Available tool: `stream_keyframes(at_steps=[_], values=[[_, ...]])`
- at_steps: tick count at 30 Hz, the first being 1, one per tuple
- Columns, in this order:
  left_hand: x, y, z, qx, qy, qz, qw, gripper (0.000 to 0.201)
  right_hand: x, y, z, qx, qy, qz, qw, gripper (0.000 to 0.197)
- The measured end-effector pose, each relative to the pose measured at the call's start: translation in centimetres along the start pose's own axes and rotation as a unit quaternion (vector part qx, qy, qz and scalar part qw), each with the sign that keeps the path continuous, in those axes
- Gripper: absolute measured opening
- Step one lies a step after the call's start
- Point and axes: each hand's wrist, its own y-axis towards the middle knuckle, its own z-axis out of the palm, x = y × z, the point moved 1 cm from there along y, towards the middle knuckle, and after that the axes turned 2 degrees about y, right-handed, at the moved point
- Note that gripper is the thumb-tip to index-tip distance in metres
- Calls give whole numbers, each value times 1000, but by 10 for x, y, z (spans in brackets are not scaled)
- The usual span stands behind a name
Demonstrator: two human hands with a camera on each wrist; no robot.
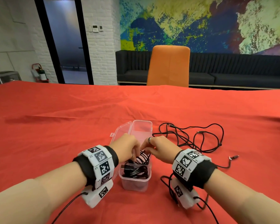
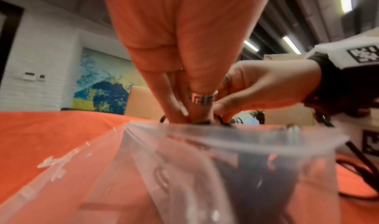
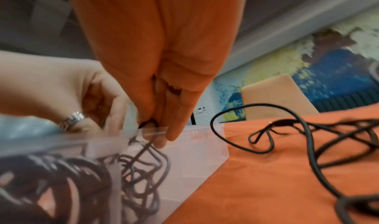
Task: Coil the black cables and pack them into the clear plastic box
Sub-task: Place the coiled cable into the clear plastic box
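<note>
Two hands, left hand [image 1: 128,147] and right hand [image 1: 160,149], pinching coiled cable [image 1: 143,156] inside clear box [image 1: 136,180].

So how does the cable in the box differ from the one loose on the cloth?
The cable in the box is coiled tight; the loose cable sprawls in open loops. The first sits inside the clear box under both hands; the second lies untouched on the red cloth. Both are black.

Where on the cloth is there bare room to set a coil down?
Bare cloth lies left of the box and beyond it, toward the chair. Right of the box, loose cables crowd it. Both hands fill the box's middle.
</note>
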Motion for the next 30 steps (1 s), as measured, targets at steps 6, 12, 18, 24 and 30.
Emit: stream_keyframes(at_steps=[6, 12, 18, 24, 30], values=[[-2, 3, 6, 0, 38, 32, 999, 36, 7, 9, 6, 28, -86, -1, 996, 20], [2, 5, 6, 13, 73, 31, 997, 35, 9, 24, 21, 64, -185, 33, 980, 23], [12, 1, -8, 25, 34, 16, 999, 32, 10, 29, 25, 49, -198, 67, 977, 22], [8, 4, -3, 28, 32, 24, 999, 39, 17, 27, 27, 56, -261, 54, 962, 21], [9, 3, -6, 45, 41, 22, 998, 37, 16, 24, 17, 157, -240, 10, 958, 24]])
